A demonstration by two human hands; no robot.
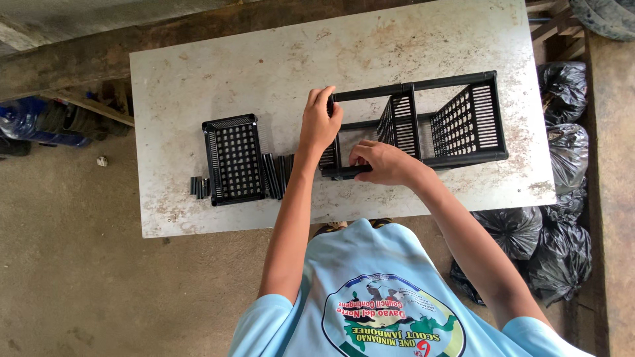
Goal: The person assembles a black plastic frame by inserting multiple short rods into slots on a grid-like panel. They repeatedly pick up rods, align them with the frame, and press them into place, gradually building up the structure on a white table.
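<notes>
Head view: both hands, left hand point(319, 122) and right hand point(382, 162), closed on light, stiff black plastic rack point(423, 122)'s corner posts on tabletop point(264, 59).

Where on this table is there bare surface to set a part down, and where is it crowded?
Bare: the table behind the flat tray and rack, and its near edge strip. Crowded: the middle, where the left hand and right hand grip the rack beside loose tubes.

A worn, speckled grey metal tabletop point(198, 79) stands on a bare brown concrete floor point(73, 264), with knotted black plastic rubbish bags point(562, 231) heaped beside its right end in daylight.
</notes>
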